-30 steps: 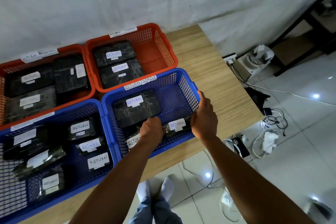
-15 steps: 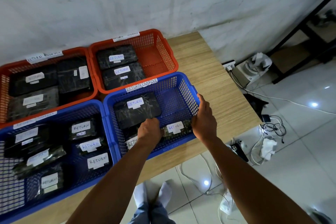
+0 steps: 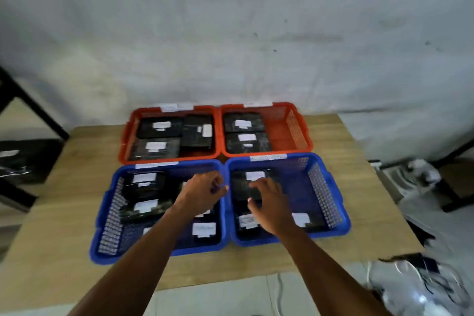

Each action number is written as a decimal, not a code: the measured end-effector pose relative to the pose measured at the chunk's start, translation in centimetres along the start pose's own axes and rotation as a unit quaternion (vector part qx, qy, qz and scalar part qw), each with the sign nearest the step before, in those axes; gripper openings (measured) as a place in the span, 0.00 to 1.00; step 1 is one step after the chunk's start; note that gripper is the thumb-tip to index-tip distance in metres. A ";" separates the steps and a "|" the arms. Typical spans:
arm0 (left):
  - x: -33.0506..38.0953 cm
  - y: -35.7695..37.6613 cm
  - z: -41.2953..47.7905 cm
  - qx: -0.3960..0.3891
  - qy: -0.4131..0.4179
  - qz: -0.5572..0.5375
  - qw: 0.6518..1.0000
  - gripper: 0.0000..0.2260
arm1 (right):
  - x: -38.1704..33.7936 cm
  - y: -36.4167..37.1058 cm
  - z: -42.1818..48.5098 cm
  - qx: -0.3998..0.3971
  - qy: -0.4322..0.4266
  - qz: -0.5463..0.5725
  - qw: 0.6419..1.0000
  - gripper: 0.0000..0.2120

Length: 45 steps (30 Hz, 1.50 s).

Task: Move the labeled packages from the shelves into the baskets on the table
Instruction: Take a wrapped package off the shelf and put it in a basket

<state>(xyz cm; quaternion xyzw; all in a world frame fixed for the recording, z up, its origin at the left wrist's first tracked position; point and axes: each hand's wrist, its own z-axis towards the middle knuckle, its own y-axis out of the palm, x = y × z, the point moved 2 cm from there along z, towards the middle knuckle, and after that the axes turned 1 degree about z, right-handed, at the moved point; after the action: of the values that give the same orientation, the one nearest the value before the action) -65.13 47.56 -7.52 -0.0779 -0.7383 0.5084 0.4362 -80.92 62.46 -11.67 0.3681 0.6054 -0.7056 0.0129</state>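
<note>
Hovering low, both hands looked empty: the left hand (image 3: 202,194) loosely curled round nothing that the blur let me see, the right hand (image 3: 268,202) released, fingers spread. Right beneath the right hand lay a labeled package (image 3: 241,187) inside the blue basket (image 3: 324,195), seemingly already delivered. The step in hand was probably the trip for another; a dark package (image 3: 23,161) waited on the shelf (image 3: 33,108), far out beyond the left hand. Raising both hands clear above the basket rims before swinging left would have avoided snagging the mesh walls or dragging stacked packages askew.
</note>
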 end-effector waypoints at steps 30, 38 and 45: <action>-58.7 -40.5 -42.3 0.248 -0.327 0.030 0.911 0.04 | -72.5 42.4 -0.6 -0.342 -0.248 0.128 0.897 0.06; -73.5 -45.7 -42.4 0.235 -0.372 -0.018 0.898 0.06 | -83.3 53.3 3.1 -0.396 -0.211 0.114 0.887 0.08; -86.7 -49.7 -41.3 0.196 -0.356 -0.037 0.913 0.06 | -91.6 63.0 5.1 -0.394 -0.141 0.107 0.902 0.08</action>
<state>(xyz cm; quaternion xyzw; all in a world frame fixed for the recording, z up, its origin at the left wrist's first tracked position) 33.72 3.95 -11.59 0.2227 -0.7325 0.6206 0.1696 12.48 2.10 -15.96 0.2926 0.7825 -0.4486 0.3176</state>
